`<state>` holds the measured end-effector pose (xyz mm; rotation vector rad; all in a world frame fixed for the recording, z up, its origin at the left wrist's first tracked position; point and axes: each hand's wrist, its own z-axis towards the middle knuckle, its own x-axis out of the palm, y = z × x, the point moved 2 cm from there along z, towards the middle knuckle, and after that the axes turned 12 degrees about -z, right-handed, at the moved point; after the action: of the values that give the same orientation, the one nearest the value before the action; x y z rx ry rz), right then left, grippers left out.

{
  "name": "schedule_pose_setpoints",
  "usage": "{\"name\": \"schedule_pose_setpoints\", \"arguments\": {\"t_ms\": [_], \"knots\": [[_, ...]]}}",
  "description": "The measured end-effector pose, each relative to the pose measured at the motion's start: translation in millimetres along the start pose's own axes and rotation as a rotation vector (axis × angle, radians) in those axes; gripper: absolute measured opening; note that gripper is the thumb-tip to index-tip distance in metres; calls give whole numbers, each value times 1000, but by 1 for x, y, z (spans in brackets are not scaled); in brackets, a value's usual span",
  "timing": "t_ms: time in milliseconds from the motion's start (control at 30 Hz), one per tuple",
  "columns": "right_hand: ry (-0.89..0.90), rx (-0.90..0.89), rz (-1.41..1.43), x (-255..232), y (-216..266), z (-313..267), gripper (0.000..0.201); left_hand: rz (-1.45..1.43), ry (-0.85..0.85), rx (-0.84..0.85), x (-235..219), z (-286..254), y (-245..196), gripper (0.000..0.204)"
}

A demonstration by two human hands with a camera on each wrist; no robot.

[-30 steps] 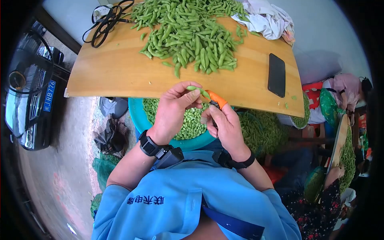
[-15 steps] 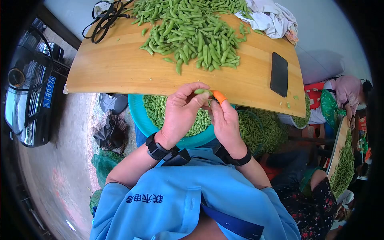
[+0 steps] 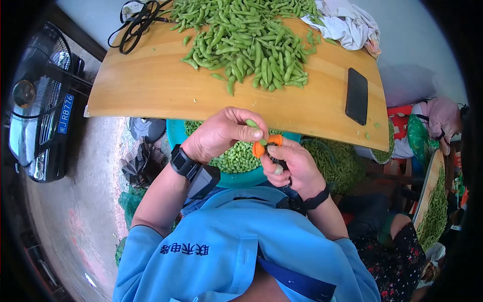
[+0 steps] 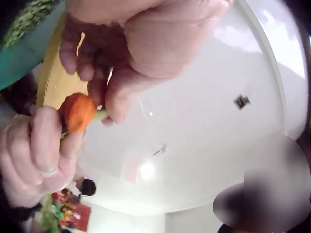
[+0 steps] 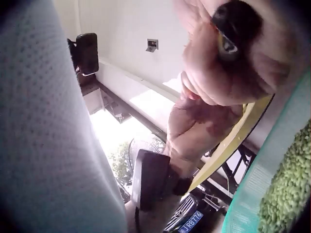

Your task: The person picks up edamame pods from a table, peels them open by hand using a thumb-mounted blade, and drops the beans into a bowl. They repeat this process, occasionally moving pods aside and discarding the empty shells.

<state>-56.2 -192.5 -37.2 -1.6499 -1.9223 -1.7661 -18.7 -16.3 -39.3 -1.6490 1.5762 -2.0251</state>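
In the head view my left hand pinches a green soybean pod between thumb and fingers. The pod's lower end meets the orange finger covers worn on my right hand, whose covered fingertips grip it. From the left wrist view, a short piece of pod shows between the left thumb and an orange cover. A black piece with a metal edge sits at the right hand in the right wrist view; its full shape is hidden. Below both hands stands a teal basin of shelled beans.
A heap of pods covers the far part of the wooden table. On the table also lie a phone, a white cloth and a black cable. More pods lie lower right, and another person sits beyond.
My right hand has turned and moved slightly right and down, and two orange covers now show around the pod's end. My left hand keeps its pinch, its wrist tilting.
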Motion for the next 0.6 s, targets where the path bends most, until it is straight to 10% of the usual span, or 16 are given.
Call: {"name": "schedule_pose_setpoints", "arguments": {"t_ms": [67,133,233,367,433,600], "knots": [[-281,-92,-180,4,4,2,14,-33,-18,59,0,7,9,18],[-472,-138,-339,-3,-1,10,16,94,-393,199,5,10,16,19],[-801,-585,-1321,1,2,11,23,-10,-412,275,12,9,24,17],[-638,-455,-1006,-3,1,11,21,-155,-319,206,-3,3,26,17],[-120,-43,-111,3,8,4,20,-356,-172,80,-8,3,28,19],[-567,-237,-601,-7,-1,20,18,60,-423,211,15,11,17,21]]}}
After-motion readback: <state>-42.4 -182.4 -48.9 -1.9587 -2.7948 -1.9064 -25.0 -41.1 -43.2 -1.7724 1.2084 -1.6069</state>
